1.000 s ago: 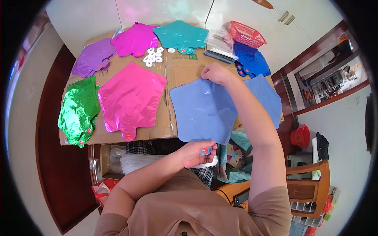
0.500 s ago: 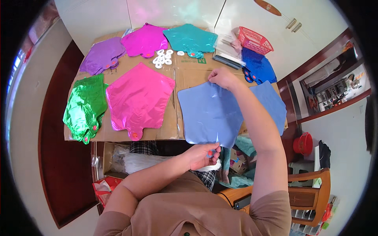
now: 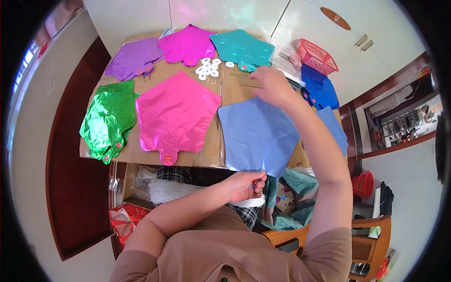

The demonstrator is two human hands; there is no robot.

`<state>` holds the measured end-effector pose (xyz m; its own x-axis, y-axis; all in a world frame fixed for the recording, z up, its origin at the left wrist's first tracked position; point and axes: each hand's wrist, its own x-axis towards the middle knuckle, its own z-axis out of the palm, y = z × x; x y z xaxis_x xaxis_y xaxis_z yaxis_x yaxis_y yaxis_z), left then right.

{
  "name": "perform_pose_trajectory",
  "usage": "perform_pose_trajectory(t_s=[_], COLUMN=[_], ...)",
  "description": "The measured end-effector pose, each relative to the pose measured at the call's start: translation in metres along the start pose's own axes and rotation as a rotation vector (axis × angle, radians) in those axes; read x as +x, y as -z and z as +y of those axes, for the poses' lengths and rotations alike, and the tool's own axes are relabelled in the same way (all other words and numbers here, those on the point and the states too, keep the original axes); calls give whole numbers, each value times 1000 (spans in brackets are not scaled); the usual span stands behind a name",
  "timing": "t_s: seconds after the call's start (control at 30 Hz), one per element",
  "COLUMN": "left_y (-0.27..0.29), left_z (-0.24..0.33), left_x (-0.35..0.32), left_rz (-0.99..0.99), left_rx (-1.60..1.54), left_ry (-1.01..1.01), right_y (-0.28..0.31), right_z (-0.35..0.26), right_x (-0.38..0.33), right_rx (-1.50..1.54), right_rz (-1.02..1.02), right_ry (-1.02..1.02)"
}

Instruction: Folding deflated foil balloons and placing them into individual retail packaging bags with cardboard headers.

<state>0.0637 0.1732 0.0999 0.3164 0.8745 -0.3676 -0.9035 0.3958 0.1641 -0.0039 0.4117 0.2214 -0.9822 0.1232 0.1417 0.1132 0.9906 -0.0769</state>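
A flat, uninflated light blue star-shaped foil balloon lies at the table's near edge, its tail end toward me. My left hand pinches that tail just off the edge; a red spot shows between the fingers. My right hand hovers over the balloon's far corner with fingers apart and nothing visible in them. Left of it lies a flat pink foil balloon. Beyond the two, several small white rings sit in a loose cluster, with one white ring apart.
Around the cardboard-covered table lie green, purple, magenta, teal and dark blue foil balloons. Another light blue balloon is partly behind my right arm. A pink basket stands at back right. A wooden chair is right.
My right hand has let go of the light blue balloon's far edge and moved up and away with its fingers opening. My left hand keeps its pinch. The whole view has shifted slightly.
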Motion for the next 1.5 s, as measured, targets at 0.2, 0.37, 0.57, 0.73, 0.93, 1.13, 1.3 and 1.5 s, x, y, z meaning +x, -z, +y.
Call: perform_pose_trajectory(t_s=[0.2, 0.37, 0.57, 0.73, 0.93, 1.13, 1.3, 1.5], left_y=[-14, -34, -38, -16, -4, 4, 2, 7], left_z=[-3, 0, 4, 0, -3, -6, -6, -7], left_x=[-2, -8, -10, -2, -3, 1, -3, 0], left_rz=[121, 219, 227, 104, -59, -79, -67, -75], left_rx=[3, 49, 87, 27, -6, -18, -41, -43], left_ry=[-10, -8, -30, -52, -80, -84, -72, -81], right_y=[20, 2, -2, -1, 5, -3, -16, -28], right_z=[-94, -125, -119, -82, -64, -31, -18, -13], right_x=[-15, -26, -15, 5, -1, -36, -59, -63], right_rx=[103, -107, -319, -164, -12, -50, -176, -233], right_rz=[-428, -581, -537, -321, -222, 44, 148, 220], right_ry=[593, 730, 656, 648, 615, 752, 835, 845])
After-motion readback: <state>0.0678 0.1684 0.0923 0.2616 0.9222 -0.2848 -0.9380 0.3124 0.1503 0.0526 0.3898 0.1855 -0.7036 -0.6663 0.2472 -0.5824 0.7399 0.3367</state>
